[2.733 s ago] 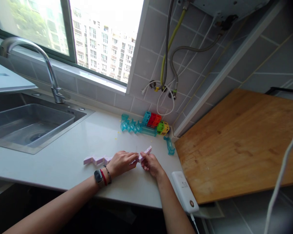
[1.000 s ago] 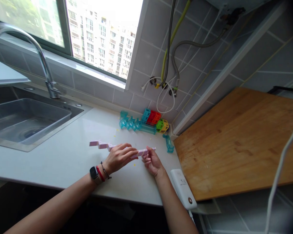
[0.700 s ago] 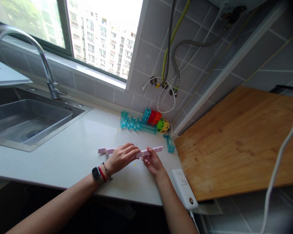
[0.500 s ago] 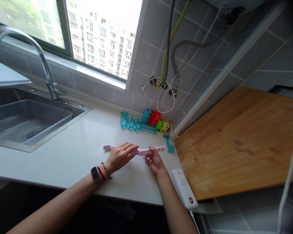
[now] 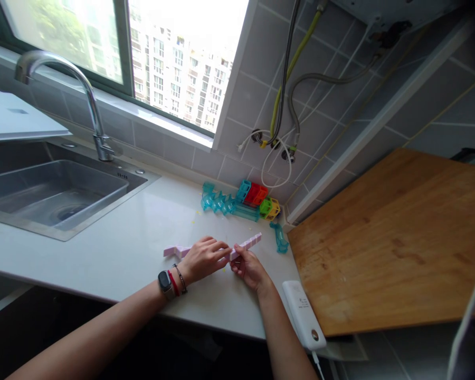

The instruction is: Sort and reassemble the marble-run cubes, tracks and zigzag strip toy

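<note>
A pink segmented strip, made of short angular blocks, lies across both hands above the white counter. My left hand is closed over its middle from above, fingers hiding that part. The strip's bent left end sticks out past this hand. My right hand pinches the strip just right of the middle, thumb on top and fingers curled beneath. Beyond the right thumb, the straight end slants up and away. My left wrist bears a watch and bracelets.
Against the wall stand teal translucent track pieces, red frame blocks and a green block. A curved teal piece lies near a leaning wooden board. A white power bank sits at right; the sink is at left.
The strip's right end has swung upward from nearly level, making a bend between my hands. Both hands still hold it, now closer together. The whole view has shifted slightly.
</note>
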Action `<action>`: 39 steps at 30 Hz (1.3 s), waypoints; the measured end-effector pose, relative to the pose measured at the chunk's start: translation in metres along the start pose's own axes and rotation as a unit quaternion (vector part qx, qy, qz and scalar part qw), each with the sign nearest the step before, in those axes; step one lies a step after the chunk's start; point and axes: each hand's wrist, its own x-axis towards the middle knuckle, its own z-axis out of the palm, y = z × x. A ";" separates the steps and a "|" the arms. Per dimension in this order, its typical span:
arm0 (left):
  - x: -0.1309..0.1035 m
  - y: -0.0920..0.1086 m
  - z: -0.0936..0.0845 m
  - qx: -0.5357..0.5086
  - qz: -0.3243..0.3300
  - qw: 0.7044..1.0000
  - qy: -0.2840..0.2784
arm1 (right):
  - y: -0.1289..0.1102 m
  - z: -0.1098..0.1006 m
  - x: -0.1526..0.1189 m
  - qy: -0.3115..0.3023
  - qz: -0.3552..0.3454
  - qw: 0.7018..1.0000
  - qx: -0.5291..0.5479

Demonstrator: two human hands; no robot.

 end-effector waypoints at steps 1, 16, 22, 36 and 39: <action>0.000 0.001 0.001 0.002 0.003 1.000 -0.003 | -0.001 -0.001 -0.001 0.000 0.004 1.000 -0.003; -0.004 -0.009 0.001 -0.039 -0.068 0.992 -0.104 | -0.007 -0.004 -0.010 -0.016 -0.231 0.937 -0.263; -0.007 -0.018 0.004 -0.055 -0.110 0.991 -0.059 | -0.007 -0.003 -0.007 0.034 -0.265 0.936 -0.231; -0.006 -0.015 0.004 -0.092 -0.117 0.988 -0.048 | 0.001 0.004 0.001 0.096 -0.261 0.947 -0.161; -0.005 -0.014 0.003 -0.091 -0.108 0.989 -0.050 | 0.002 0.003 0.005 0.114 -0.271 0.945 -0.145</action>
